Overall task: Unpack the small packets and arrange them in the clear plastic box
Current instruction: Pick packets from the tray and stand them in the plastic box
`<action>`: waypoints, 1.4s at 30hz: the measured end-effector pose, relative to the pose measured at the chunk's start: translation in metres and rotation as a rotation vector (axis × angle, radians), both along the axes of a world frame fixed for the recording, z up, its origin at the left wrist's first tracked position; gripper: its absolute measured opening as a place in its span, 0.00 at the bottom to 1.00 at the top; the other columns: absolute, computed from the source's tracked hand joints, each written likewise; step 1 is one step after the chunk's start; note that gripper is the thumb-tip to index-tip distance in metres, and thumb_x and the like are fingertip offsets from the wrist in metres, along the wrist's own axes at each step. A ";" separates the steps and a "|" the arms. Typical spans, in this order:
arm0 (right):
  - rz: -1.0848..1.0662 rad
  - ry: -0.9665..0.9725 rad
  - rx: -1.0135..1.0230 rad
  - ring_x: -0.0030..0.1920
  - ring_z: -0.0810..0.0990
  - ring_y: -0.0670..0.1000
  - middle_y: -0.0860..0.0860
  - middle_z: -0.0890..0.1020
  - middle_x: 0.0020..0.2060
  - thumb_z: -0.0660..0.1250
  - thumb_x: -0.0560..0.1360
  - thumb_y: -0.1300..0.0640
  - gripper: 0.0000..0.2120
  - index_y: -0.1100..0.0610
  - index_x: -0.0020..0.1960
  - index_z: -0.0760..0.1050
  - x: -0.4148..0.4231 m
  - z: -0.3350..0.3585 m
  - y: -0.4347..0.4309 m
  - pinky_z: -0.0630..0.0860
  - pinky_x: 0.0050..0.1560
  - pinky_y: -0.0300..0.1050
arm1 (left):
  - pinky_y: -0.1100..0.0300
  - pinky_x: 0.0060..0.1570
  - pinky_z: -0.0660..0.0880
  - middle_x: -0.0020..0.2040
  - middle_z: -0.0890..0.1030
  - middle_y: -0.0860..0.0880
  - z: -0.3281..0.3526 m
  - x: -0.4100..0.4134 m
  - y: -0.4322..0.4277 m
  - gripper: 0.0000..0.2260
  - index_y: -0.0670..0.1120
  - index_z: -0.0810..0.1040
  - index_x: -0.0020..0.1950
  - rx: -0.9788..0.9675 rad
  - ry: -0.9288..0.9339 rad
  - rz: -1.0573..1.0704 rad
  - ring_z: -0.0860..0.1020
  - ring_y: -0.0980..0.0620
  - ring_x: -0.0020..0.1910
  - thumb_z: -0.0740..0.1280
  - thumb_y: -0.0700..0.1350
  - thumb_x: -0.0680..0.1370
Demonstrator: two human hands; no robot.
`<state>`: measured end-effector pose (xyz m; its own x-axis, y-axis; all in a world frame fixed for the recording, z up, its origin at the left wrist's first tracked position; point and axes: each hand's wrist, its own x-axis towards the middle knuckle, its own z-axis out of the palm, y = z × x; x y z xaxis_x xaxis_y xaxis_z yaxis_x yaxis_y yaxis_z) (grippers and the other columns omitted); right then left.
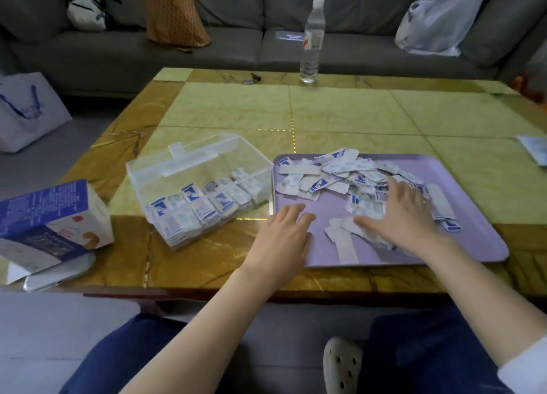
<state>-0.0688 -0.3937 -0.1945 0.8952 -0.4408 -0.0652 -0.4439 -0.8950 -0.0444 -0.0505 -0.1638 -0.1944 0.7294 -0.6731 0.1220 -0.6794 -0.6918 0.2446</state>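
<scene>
A heap of small white-and-blue packets (340, 174) lies loose on a lilac tray (473, 216). The clear plastic box (165, 168) stands left of the tray, its lid up, with a row of packets (207, 207) stacked upright along its near side. My left hand (281, 240) rests flat on the tray's near left corner, fingers spread, holding nothing. Over the near side of the heap, my right hand (405, 213) presses flat onto loose packets, fingers apart; I see none gripped.
A blue-and-white carton (50, 225) lies at the table's left edge on a flat white thing. A water bottle (312, 41) stands at the far edge, keys (251, 78) beside it. More packets (535, 149) lie at the right edge. Sofa with bags behind.
</scene>
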 end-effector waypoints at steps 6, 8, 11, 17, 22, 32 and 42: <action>-0.055 -0.092 0.164 0.63 0.71 0.60 0.57 0.69 0.67 0.65 0.73 0.40 0.35 0.55 0.72 0.57 -0.011 -0.001 -0.025 0.72 0.55 0.53 | 0.55 0.66 0.56 0.74 0.60 0.48 -0.001 -0.003 -0.026 0.19 0.49 0.61 0.73 0.035 0.039 0.021 0.59 0.48 0.71 0.52 0.48 0.82; -0.071 -0.142 0.117 0.58 0.75 0.60 0.57 0.76 0.60 0.63 0.76 0.45 0.26 0.56 0.68 0.63 -0.013 0.000 -0.031 0.72 0.48 0.49 | 0.54 0.64 0.59 0.72 0.62 0.48 -0.002 -0.005 -0.033 0.18 0.49 0.63 0.72 0.033 0.088 0.028 0.61 0.47 0.70 0.53 0.48 0.82; -0.109 -0.290 0.091 0.54 0.77 0.61 0.59 0.79 0.55 0.61 0.78 0.55 0.15 0.57 0.63 0.69 -0.014 0.003 -0.036 0.70 0.45 0.49 | 0.54 0.61 0.62 0.69 0.66 0.48 -0.006 -0.005 -0.041 0.16 0.48 0.67 0.68 0.073 0.079 0.064 0.65 0.47 0.65 0.51 0.48 0.82; 0.012 -0.429 0.035 0.44 0.78 0.63 0.62 0.81 0.40 0.62 0.79 0.54 0.11 0.61 0.53 0.76 -0.018 0.012 -0.019 0.64 0.37 0.46 | 0.54 0.58 0.64 0.65 0.69 0.48 -0.005 -0.001 -0.049 0.16 0.48 0.68 0.67 0.023 0.086 0.143 0.68 0.47 0.61 0.51 0.49 0.82; 0.227 -0.474 0.094 0.43 0.78 0.61 0.59 0.81 0.41 0.62 0.78 0.55 0.09 0.60 0.50 0.75 -0.014 0.014 0.012 0.64 0.36 0.47 | 0.55 0.57 0.65 0.66 0.67 0.47 -0.001 0.002 -0.051 0.20 0.47 0.60 0.72 -0.206 0.134 0.198 0.70 0.47 0.62 0.56 0.50 0.81; 0.583 -0.351 0.270 0.45 0.78 0.55 0.53 0.80 0.41 0.66 0.74 0.62 0.02 0.56 0.46 0.76 -0.001 0.003 0.047 0.67 0.40 0.45 | 0.56 0.37 0.62 0.52 0.78 0.47 -0.001 0.009 -0.043 0.07 0.45 0.69 0.57 -0.176 0.062 0.208 0.76 0.43 0.50 0.59 0.43 0.79; 0.640 -0.153 0.107 0.61 0.67 0.53 0.52 0.71 0.59 0.54 0.78 0.63 0.13 0.55 0.61 0.68 0.000 0.000 0.048 0.63 0.60 0.45 | 0.52 0.51 0.70 0.58 0.75 0.44 -0.003 0.010 -0.038 0.15 0.44 0.66 0.63 -0.229 0.156 0.142 0.73 0.43 0.56 0.64 0.43 0.77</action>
